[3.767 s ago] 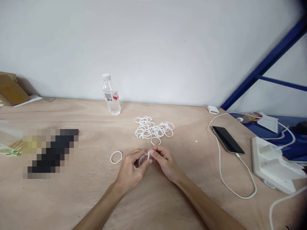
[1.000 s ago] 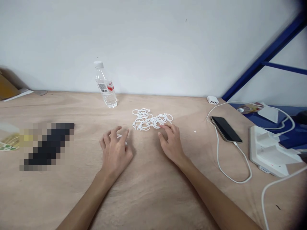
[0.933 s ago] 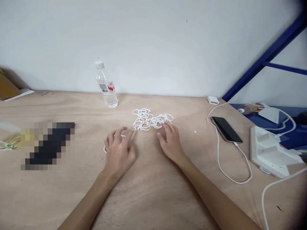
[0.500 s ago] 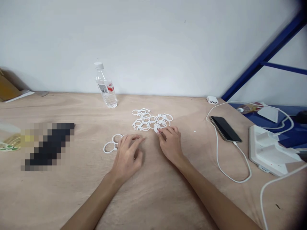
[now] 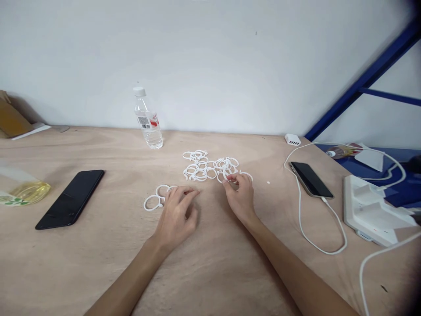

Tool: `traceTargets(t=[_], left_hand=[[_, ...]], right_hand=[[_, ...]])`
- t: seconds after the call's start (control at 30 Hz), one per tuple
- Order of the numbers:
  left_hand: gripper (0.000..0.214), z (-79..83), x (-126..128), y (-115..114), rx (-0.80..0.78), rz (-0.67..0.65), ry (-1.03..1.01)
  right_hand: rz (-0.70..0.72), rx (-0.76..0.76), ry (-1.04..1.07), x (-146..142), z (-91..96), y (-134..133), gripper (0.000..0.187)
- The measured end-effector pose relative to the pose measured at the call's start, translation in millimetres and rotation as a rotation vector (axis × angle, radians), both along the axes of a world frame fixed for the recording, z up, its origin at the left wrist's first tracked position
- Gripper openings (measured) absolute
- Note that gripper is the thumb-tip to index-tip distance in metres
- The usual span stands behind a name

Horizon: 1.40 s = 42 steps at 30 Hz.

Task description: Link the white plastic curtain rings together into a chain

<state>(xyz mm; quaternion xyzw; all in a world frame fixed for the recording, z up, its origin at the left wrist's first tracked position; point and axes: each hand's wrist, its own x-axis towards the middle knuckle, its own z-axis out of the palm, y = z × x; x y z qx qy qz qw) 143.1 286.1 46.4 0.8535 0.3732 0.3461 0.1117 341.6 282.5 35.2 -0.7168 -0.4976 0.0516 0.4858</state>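
A pile of white plastic rings (image 5: 199,174) with small knobs, like curtain rings, lies on the wooden table (image 5: 210,272). At its right edge, my right hand (image 5: 241,197) pinches a white ring between thumb and fingertips; the fingers partly hide it. Another ring (image 5: 249,175) shows just behind those fingers. My left hand (image 5: 177,213) rests palm down, fingers stretched to the right and thumb apart. It partly covers a few joined white rings (image 5: 151,203), which stick out beyond its left side.
A water bottle (image 5: 149,125) stands behind the pile. To the left lie a black phone (image 5: 70,199) and a clear container with yellow contents (image 5: 31,192). On the right are a charging phone (image 5: 311,179), its white cable (image 5: 300,224) and a white charging dock (image 5: 368,210).
My right hand has shifted slightly right along the pile's edge, and a ring now shows behind its fingers. My left hand stays almost in place. The view has shifted slightly.
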Motion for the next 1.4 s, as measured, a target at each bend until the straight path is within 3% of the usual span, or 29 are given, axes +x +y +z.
traceTargets(t=[0.13,0.23,0.37,0.47,0.6,0.7,0.83,1.13,1.3,1.4], left_hand=[[0.030,1.5,1.0,0.0,-0.012,0.006,-0.029],[0.036,1.8,0.9,0.4,-0.037,0.033,-0.088],[0.054,1.8,0.9,0.1,-0.121,0.029,-0.186],[0.047,2.4,2.2,-1.3,-0.179,-0.008,-0.241],[0.029,4.3,4.1,-2.7,-0.210,0.005,-0.244],[0.025,5.7,4.1,-2.5,-0.181,0.002,-0.196],[0.022,7.4,3.6,-2.6,-0.140,-0.092,-0.119],[0.020,8.8,4.5,-3.4,-0.152,-0.198,-0.013],[0.015,6.4,5.9,-3.4,-0.154,-0.189,-0.017],[0.016,4.1,4.5,-1.6,-0.108,-0.141,-0.021]], right_hand=[[0.067,0.095,0.056,-6.1,5.5,-5.5,0.006],[0.264,0.144,0.102,-20.1,10.7,-14.8,0.003],[0.549,0.088,0.139,-42.8,16.2,-29.4,0.006],[0.673,0.068,0.148,-51.1,16.3,-35.4,0.013],[0.680,-0.011,0.248,-49.9,14.2,-35.2,0.011],[0.619,-0.055,0.438,-46.9,15.7,-31.9,0.009],[0.583,-0.048,0.689,-44.9,19.6,-26.9,0.016],[0.658,-0.108,0.663,-41.0,20.9,-21.8,0.022],[0.715,-0.155,0.724,-39.3,22.5,-21.4,0.025],[0.682,-0.163,0.645,-39.6,20.3,-21.9,0.021]])
